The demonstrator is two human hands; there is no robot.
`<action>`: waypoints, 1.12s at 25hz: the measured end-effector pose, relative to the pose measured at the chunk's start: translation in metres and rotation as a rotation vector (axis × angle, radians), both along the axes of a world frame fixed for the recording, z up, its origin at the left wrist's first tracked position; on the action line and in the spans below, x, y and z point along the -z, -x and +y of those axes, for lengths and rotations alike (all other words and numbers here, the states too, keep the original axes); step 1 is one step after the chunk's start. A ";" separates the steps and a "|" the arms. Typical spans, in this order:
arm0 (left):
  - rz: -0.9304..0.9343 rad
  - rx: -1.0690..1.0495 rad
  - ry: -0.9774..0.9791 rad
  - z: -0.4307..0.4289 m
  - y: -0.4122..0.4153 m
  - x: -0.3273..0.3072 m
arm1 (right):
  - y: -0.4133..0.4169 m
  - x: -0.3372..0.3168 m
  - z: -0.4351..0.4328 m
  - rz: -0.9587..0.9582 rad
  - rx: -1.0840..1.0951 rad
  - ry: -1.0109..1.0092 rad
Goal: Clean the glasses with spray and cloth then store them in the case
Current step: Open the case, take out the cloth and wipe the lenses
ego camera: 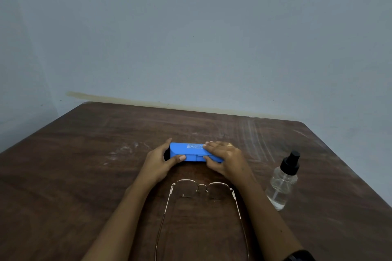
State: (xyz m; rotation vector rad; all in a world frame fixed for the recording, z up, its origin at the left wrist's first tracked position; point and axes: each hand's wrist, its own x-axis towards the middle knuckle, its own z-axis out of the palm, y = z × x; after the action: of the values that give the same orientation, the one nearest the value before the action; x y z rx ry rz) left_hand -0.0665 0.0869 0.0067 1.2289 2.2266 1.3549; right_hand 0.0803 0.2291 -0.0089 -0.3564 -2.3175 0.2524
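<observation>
the blue glasses case lies shut on a dark brown wood-grain table, about midway across it and a little beyond the middle of its depth. the tabletop is marked with pale smears and scuffs, heaviest toward the far right corner and to the left of the case. behind the table stands a plain blue-grey wall, with a yellowish stain running along it just above the table's far edge.

the case's long axis runs left to right, slightly skewed so that its right end sits a touch nearer the person. its top, with lines of small white print too small to read, faces up, and the front face with the catch faces the person.

both hands are clamped on the case. the left hand wraps the left end, thumb pressed on the front face and fingers curled round the back. the right hand covers the right end, fingers over the top and thumb against the front near the catch; a gold ring shows on one finger.

just nearer than the case, between the two forearms, thin metal-framed glasses rest on the table with temples unfolded, lenses toward the case and temples pointing back at the person. to the right, beyond the right forearm and apart from the case, stands a clear spray bottle with a black pump top and clear liquid in it. a black band shows on the right arm at the picture's bottom edge.
</observation>
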 end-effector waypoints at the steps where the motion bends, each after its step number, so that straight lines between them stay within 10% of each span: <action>1: -0.003 0.003 0.004 0.000 -0.001 -0.001 | 0.000 0.000 0.000 0.007 -0.005 -0.013; 14: -0.016 0.023 0.021 0.000 0.001 0.001 | 0.006 0.001 0.000 0.079 -0.006 -0.240; 28: -0.100 0.051 0.011 -0.002 0.009 0.003 | -0.003 -0.002 -0.006 0.181 0.122 0.189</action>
State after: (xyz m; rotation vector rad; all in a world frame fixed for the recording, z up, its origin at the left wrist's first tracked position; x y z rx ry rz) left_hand -0.0753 0.0851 0.0035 1.1788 2.1174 1.3529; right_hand 0.0834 0.2231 -0.0073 -0.5442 -2.0909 0.4275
